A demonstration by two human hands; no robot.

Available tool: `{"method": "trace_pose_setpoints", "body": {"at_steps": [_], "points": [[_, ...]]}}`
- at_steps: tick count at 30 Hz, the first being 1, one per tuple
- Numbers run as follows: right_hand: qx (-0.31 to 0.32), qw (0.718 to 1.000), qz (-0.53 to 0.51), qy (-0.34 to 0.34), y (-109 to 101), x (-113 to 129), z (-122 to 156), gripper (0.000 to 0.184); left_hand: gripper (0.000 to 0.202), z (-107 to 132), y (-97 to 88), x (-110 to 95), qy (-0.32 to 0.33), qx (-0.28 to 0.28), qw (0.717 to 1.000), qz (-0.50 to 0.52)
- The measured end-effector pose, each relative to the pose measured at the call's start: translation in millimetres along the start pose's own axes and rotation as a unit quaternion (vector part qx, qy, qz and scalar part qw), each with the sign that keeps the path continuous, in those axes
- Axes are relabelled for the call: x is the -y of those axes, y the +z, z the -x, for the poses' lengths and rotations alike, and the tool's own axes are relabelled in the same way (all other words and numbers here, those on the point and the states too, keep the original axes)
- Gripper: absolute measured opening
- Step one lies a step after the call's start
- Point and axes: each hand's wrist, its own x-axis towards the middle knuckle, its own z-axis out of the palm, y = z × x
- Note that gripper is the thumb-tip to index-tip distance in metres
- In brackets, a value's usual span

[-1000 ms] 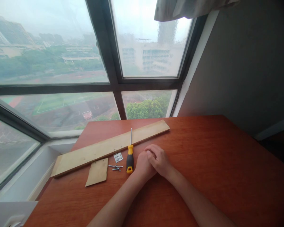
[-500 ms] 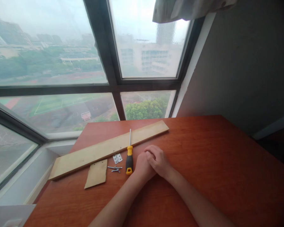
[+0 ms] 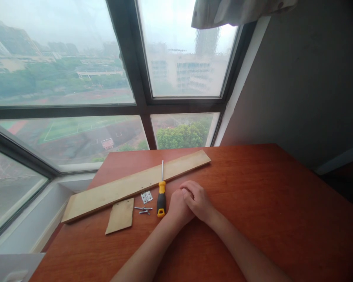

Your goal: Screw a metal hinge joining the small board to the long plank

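My left hand (image 3: pixel 178 204) and my right hand (image 3: pixel 199 199) are clasped together on the table, with the right fingers folded over the left. Both look closed, and no object shows in them; the left fingers are mostly hidden. Just left of them lies a screwdriver (image 3: pixel 161 199) with a yellow and black handle, its shaft resting across a long wooden board (image 3: pixel 111 192). Beside the handle are a small metal hinge (image 3: pixel 146 197) and several screws (image 3: pixel 143 209). A small wooden piece (image 3: pixel 120 217) with holes near its top edge lies further left, against the board.
The reddish-brown wooden table (image 3: pixel 267 203) extends to the right of my arms. Dark-framed windows (image 3: pixel 142 103) stand behind and to the left of it. A grey wall (image 3: pixel 297 78) rises at the right, and a curtain (image 3: pixel 223 13) hangs at the top.
The view has shifted very slightly. My hands stay clasped in the same place, and the things on the table have not moved.
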Motion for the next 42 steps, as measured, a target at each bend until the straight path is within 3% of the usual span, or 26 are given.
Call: {"method": "trace_pose_setpoints", "body": {"at_steps": [42], "points": [[0.001, 1.0, 0.004, -0.004, -0.5, 0.4, -0.4, 0.017, 0.028, 0.4, 0.4, -0.1, -0.011, -0.006, 1.0, 0.011]]}}
